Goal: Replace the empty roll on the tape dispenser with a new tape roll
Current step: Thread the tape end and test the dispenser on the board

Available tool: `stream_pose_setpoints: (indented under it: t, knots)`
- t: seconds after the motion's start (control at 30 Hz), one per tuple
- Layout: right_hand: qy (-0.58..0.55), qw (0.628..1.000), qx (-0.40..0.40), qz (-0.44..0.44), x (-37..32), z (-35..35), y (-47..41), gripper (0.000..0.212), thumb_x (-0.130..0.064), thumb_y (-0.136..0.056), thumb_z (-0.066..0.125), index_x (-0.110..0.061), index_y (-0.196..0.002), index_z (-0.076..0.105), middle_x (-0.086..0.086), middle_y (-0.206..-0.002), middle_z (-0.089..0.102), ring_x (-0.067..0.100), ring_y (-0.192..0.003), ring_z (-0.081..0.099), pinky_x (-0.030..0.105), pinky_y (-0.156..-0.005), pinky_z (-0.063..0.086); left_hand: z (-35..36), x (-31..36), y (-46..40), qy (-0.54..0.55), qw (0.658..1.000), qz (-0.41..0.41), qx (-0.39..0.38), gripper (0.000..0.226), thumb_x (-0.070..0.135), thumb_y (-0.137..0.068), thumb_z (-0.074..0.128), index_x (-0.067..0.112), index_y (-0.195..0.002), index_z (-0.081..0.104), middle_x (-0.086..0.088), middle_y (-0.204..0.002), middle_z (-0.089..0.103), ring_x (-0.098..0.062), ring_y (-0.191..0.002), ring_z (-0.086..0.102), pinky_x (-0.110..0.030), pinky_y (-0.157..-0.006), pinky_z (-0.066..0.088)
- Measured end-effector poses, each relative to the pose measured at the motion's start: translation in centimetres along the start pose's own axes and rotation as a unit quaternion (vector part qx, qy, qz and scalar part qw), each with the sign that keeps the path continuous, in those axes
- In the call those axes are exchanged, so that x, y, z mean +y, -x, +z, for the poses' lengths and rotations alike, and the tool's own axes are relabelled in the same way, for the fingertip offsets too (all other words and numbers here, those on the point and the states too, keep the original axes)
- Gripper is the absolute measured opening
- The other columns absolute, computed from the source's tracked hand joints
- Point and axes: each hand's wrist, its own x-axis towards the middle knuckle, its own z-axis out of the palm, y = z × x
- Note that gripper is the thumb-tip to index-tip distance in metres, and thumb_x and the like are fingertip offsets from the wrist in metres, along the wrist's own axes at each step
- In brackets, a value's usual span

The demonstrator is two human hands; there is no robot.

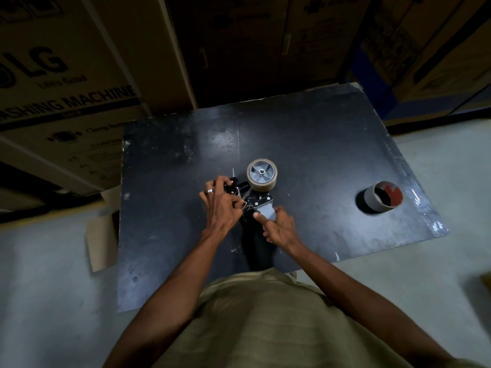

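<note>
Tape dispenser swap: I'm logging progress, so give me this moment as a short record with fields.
new tape roll: mounted on the tape dispenser
empty roll: set aside on the black table, to the right, apart from the dispenser
left hand: fingers pinching at the dispenser's front end
right hand: gripping the dispenser's handle
stage: roll swapped; whether the tape is threaded cannot be told

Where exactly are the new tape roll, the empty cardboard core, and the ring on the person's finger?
new tape roll (262,173): head view, on its grey hub.
empty cardboard core (372,201): head view, on its outer wall, right side of the table.
ring (209,191): head view, on the band, left hand.
</note>
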Motion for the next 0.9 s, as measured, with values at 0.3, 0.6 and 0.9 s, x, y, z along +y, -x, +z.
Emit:
stream_pose_setpoints:
  t: [0.3,0.6,0.9]
  knots:
    - [0.018,1.0,0.01,-0.001,0.1,0.6,-0.4,0.053,-0.051,-0.085,0.075,-0.014,-0.113,0.049,0.013,-0.091,0.071,0.018,-0.056,0.069,0.038,-0.053,0.061,-0.1,-1.5,1.1,0.019,0.999,-0.028,0.026,0.005,0.025,-0.067,0.081,0.028,-0.07,0.079,0.007,-0.122,0.047,-0.022,-0.114,0.035,-0.031,-0.085,0.016]
    - [0.009,1.0,0.01,0.007,0.1,0.6,-0.7,0.052,-0.049,-0.084,0.076,-0.014,-0.113,0.051,0.014,-0.09,0.071,0.016,-0.054,0.066,0.032,-0.048,0.056,0.0,-3.2,1.7,0.032,0.997,-0.047,0.044,0.008,0.024,-0.066,0.08,0.028,-0.072,0.079,0.005,-0.118,0.048,-0.023,-0.112,0.036,-0.032,-0.084,0.016]
    - [0.007,1.0,0.017,-0.006,0.0,0.6,-0.5,0.053,-0.049,-0.084,0.077,-0.01,-0.11,0.052,0.012,-0.079,0.07,0.016,-0.051,0.064,0.037,-0.05,0.057,0.0,-4.7,2.2,0.023,0.997,-0.051,0.052,0.005,0.026,-0.068,0.079,0.029,-0.071,0.079,0.004,-0.116,0.047,-0.024,-0.111,0.038,-0.03,-0.083,0.012]
